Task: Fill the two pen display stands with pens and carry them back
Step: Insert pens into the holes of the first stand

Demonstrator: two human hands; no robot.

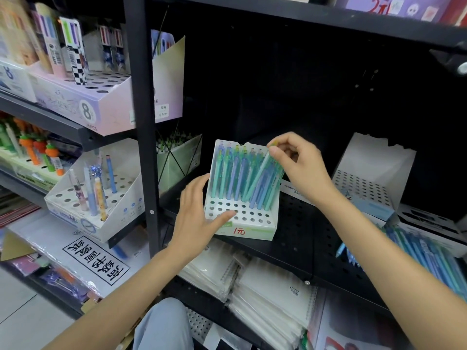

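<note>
On the shelf: first stand partly filled

On the black perforated shelf (298,223), the white pen stand (242,223) sits angled. Left hand (199,208) lies flat-fingered against its side, likely bracing it. Right hand (295,160) pinches a teal pen (260,178), seating it among the back rows. Front holes empty. Second stand (366,178) waits right, unfilled; loose pens (424,253) beside.

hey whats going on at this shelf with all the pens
A person is stocking a white pen display stand that sits on a black perforated shelf. The right hand pinches the top of a teal pen among those already standing in the back rows, while the left hand rests on the stand's left side and front holes, steadying it. The front rows of holes are not yet filled. A second stand to the right holds no pens, and loose pens lie beside it.
</note>
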